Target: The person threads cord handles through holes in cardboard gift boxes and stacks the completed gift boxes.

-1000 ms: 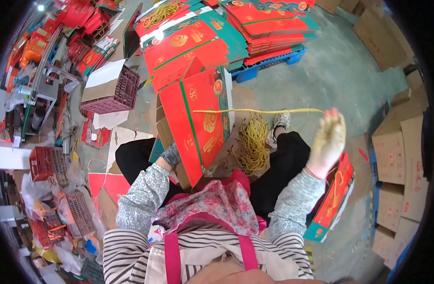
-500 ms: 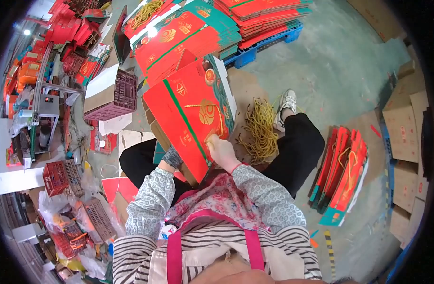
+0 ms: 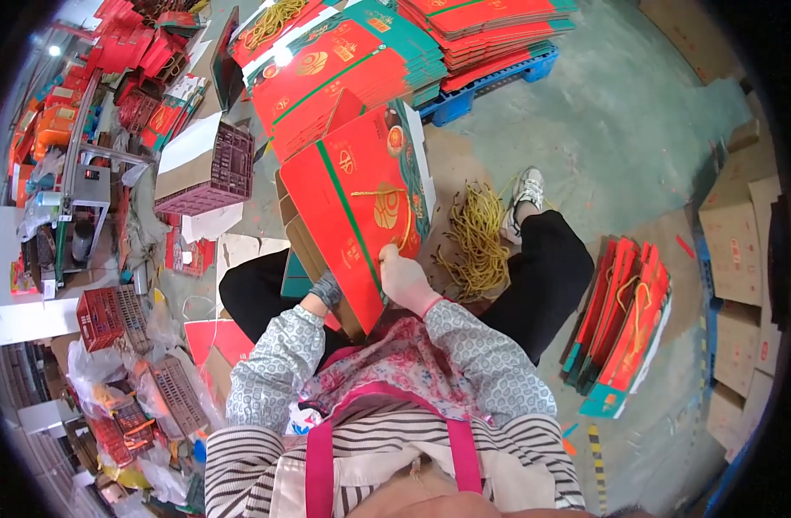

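Observation:
A red gift box [image 3: 330,203] with a green stripe and gold print stands tilted between my legs, its brown inner side partly showing at left. A yellow cord [image 3: 408,220] runs across its front face. In a pale glove, my right hand [image 3: 405,280] pinches the lower end of this cord close against the red panel. My left hand [image 3: 326,289], in a grey glove, reaches behind the panel at the box's left side. Its fingers are hidden there. A bundle of yellow cords [image 3: 475,242] lies on the floor beside the box.
Flat red-and-green boxes [image 3: 326,73] are stacked ahead, with more on a blue pallet [image 3: 490,86]. Several folded red boxes with cords [image 3: 620,315] lie to my right. A purple crate [image 3: 218,173] stands at left. Brown cartons [image 3: 736,250] line the far right.
The box has shifted slightly to the right in view. My left hand has moved a little right and down along its side. My right hand stays at the cord.

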The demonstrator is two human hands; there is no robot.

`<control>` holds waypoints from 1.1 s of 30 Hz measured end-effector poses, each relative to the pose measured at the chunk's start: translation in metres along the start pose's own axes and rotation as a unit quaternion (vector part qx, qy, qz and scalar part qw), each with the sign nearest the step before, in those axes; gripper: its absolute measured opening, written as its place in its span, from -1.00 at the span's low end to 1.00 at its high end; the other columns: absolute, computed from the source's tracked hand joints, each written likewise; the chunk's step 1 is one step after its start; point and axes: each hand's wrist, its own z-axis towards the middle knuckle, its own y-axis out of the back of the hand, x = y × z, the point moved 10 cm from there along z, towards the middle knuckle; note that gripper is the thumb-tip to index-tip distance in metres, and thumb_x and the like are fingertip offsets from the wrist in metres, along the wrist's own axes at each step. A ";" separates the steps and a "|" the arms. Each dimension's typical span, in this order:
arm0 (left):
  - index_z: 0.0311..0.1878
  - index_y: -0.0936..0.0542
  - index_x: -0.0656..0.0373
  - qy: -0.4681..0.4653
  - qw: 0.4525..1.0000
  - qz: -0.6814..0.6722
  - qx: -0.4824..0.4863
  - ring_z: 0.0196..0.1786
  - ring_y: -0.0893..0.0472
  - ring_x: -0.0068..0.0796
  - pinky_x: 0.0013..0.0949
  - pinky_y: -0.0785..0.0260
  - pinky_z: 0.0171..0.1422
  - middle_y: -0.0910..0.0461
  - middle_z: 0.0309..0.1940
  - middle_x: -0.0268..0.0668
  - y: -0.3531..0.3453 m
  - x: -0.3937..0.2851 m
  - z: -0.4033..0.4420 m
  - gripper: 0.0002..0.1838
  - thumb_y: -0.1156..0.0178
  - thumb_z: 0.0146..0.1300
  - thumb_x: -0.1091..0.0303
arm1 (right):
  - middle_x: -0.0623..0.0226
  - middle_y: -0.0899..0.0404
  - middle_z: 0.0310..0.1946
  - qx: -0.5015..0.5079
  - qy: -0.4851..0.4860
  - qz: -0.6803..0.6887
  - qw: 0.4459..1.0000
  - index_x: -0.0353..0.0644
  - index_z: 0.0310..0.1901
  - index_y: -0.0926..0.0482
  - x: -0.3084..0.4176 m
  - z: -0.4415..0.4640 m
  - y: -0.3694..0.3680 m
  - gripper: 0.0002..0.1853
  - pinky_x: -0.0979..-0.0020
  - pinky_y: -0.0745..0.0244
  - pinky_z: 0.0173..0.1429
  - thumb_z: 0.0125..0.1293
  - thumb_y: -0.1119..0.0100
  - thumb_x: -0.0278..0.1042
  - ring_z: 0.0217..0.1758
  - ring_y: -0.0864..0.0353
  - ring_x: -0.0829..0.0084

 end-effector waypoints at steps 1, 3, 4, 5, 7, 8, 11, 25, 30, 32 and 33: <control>0.03 -0.52 0.19 0.001 1.000 0.005 -0.005 0.09 -0.48 -0.07 -0.12 -0.28 0.20 -0.55 -0.03 -0.07 -0.001 0.002 -0.007 -0.58 -0.11 0.18 0.14 | 0.06 -0.50 -0.65 0.000 0.001 -0.001 1.000 -0.18 -0.18 -0.29 0.004 0.001 0.003 -0.85 0.04 -0.40 -0.45 0.26 0.04 -0.37 -0.53 -0.56 0.02; 0.03 -0.52 0.19 0.003 1.000 0.014 -0.012 0.10 -0.48 -0.07 -0.12 -0.28 0.20 -0.55 -0.03 -0.08 -0.002 0.004 -0.010 -0.58 -0.11 0.18 0.14 | 0.02 -0.50 -0.64 0.022 -0.009 -0.001 1.000 -0.18 -0.16 -0.27 0.007 0.000 0.007 -0.84 0.04 -0.41 -0.44 0.26 0.05 -0.39 -0.52 -0.55 -0.01; 0.03 -0.51 0.19 0.004 1.000 0.019 -0.015 0.10 -0.48 -0.07 -0.12 -0.28 0.20 -0.55 -0.03 -0.08 0.000 0.007 -0.011 -0.58 -0.11 0.18 0.14 | 0.02 -0.50 -0.64 0.021 -0.009 -0.002 1.000 -0.18 -0.16 -0.27 0.007 0.000 0.009 -0.84 0.04 -0.41 -0.44 0.26 0.05 -0.39 -0.52 -0.55 -0.01; 0.03 -0.51 0.19 0.005 0.999 0.025 -0.019 0.10 -0.48 -0.07 -0.12 -0.28 0.20 -0.55 -0.03 -0.08 0.004 0.011 -0.015 -0.58 -0.11 0.18 0.14 | 0.02 -0.50 -0.64 0.029 -0.014 0.011 0.999 -0.19 -0.14 -0.27 0.006 -0.001 0.009 -0.83 0.04 -0.41 -0.43 0.26 0.06 -0.39 -0.50 -0.56 -0.01; 0.03 -0.51 0.19 0.009 0.999 0.036 -0.029 0.10 -0.48 -0.07 -0.12 -0.27 0.21 -0.55 -0.02 -0.08 0.009 0.017 -0.015 -0.58 -0.11 0.17 0.14 | 0.02 -0.50 -0.65 0.037 -0.016 0.023 0.999 -0.20 -0.13 -0.26 0.005 -0.003 0.009 -0.81 0.03 -0.41 -0.42 0.27 0.06 -0.38 -0.49 -0.56 -0.01; 0.03 -0.51 0.19 0.010 0.999 0.041 -0.034 0.10 -0.48 -0.07 -0.12 -0.27 0.21 -0.55 -0.02 -0.08 0.019 0.023 -0.024 -0.58 -0.11 0.17 0.14 | 0.02 -0.50 -0.64 0.048 -0.022 0.008 0.999 -0.19 -0.14 -0.29 0.002 -0.005 0.009 -0.82 0.03 -0.41 -0.41 0.27 0.06 -0.37 -0.48 -0.56 -0.01; 0.04 -0.51 0.19 0.016 0.997 0.058 -0.047 0.10 -0.47 -0.07 -0.12 -0.27 0.21 -0.55 -0.02 -0.08 0.017 0.023 -0.016 -0.58 -0.11 0.17 0.14 | 0.03 -0.52 -0.62 0.053 -0.012 -0.025 0.998 -0.17 -0.17 -0.35 -0.003 -0.006 0.012 -0.86 0.02 -0.42 -0.38 0.27 0.07 -0.35 -0.46 -0.57 0.00; 0.04 -0.51 0.18 0.044 0.986 0.131 -0.095 0.12 -0.46 -0.08 -0.12 -0.26 0.23 -0.55 -0.01 -0.09 -0.009 0.007 -0.020 -0.57 -0.11 0.17 0.14 | 0.03 -0.57 -0.56 0.059 -0.086 -0.082 0.991 -0.15 -0.29 -0.41 -0.006 -0.006 0.018 -0.82 0.03 -0.46 -0.33 0.18 -0.01 -0.23 -0.43 -0.60 0.01; 0.05 -0.51 0.18 -0.060 0.990 0.119 -0.055 0.13 -0.46 -0.08 -0.12 -0.25 0.24 -0.55 0.00 -0.09 -0.014 0.011 -0.030 -0.57 -0.11 0.17 0.14 | 0.11 -0.58 -0.56 0.066 -0.078 -0.133 0.986 -0.15 -0.45 -0.49 -0.014 -0.010 0.015 -0.83 0.07 -0.49 -0.39 0.16 0.04 -0.28 -0.45 -0.62 0.07; 0.05 -0.51 0.18 -0.112 0.986 0.117 -0.036 0.13 -0.46 -0.08 -0.12 -0.25 0.24 -0.55 0.00 -0.09 -0.022 0.000 -0.024 -0.57 -0.11 0.17 0.14 | 0.12 -0.60 -0.48 0.060 -0.064 -0.138 0.987 -0.16 -0.41 -0.52 -0.006 -0.012 0.027 -0.82 0.09 -0.52 -0.35 0.18 0.05 -0.29 -0.38 -0.64 0.13; 0.05 -0.51 0.18 -0.131 0.984 0.118 -0.031 0.13 -0.46 -0.08 -0.12 -0.25 0.24 -0.55 0.00 -0.09 -0.026 -0.005 -0.023 -0.57 -0.11 0.17 0.14 | 0.10 -0.60 -0.43 0.051 -0.061 -0.132 0.988 -0.16 -0.38 -0.52 -0.004 -0.014 0.035 -0.82 0.10 -0.52 -0.31 0.19 0.06 -0.28 -0.34 -0.64 0.12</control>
